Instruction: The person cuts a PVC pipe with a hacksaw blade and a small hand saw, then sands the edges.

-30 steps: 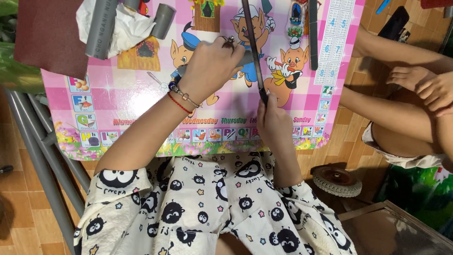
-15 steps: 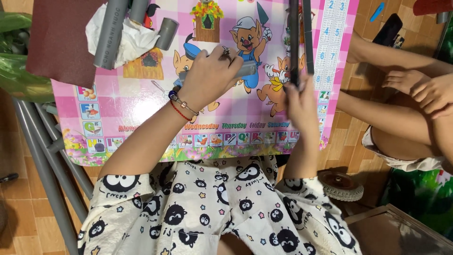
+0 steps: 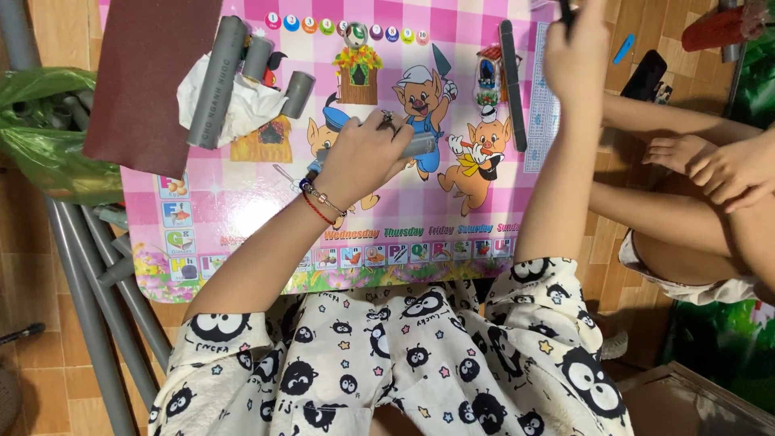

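two hands work over the pink cartoon table (image 3: 242, 202). the left hand (image 3: 363, 153) is closed around a short grey pipe piece (image 3: 420, 145), pressing it flat on the table top. the right hand (image 3: 575, 56) is raised at the far edge with fingers closed on a thin dark tool (image 3: 565, 10), mostly out of view. the pipe is round, so it may roll if the hold loosens. a dark flat file (image 3: 513, 85) lies close to the right arm, and the sleeve could knock it off.
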